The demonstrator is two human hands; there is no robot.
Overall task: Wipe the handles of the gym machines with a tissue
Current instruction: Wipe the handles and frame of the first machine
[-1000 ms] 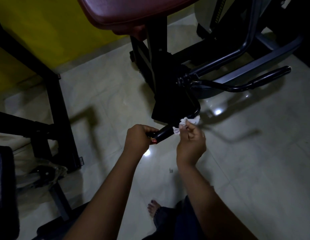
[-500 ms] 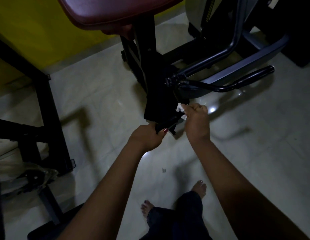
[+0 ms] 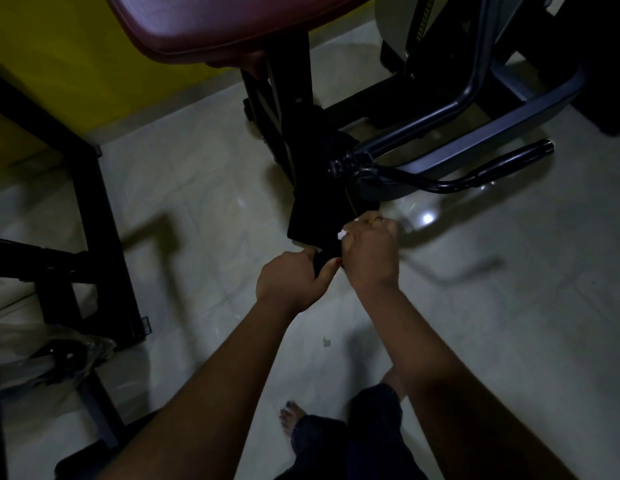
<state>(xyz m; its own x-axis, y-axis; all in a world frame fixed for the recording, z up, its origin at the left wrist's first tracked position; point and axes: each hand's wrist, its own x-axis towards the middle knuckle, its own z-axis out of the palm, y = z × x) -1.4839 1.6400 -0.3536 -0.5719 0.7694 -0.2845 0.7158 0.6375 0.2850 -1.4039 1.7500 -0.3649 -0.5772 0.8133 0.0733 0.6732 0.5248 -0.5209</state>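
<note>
From the head camera, your left hand [image 3: 294,278] sits just below the middle of the view; its fingers are curled tight round the free end of the near black foam-gripped handle [image 3: 323,262] of the gym machine, with the red-nailed thumb pressed on the grip's side. Your right hand [image 3: 370,254] lies at its 2 o'clock, the two hands almost touching; its fingers are folded together into a loose fist round the same handle further up, and they pinch the crumpled white tissue [image 3: 342,234] against the bar. Only a small tuft of the tissue shows, at 10 o'clock of the right knuckles; whether more of it wraps the bar you cannot tell.

The second black curved handle [image 3: 505,162] juts out toward 2 o'clock, well apart from both hands and bare; it joins the near one at a dark pivot behind the right hand. The grey tubular machine frame [image 3: 530,105] runs behind it. The maroon padded seat [image 3: 232,29] fills 12 o'clock on its black post; the yellow wall [image 3: 59,57] is at 10 o'clock; a black steel stand [image 3: 104,216] crosses at 9 o'clock. The pale glossy tiled floor [image 3: 197,188] carries a small scrap [image 3: 325,341] at 6 o'clock; your bare foot [image 3: 290,417] and dark trouser leg [image 3: 364,441] show lower still.
</note>
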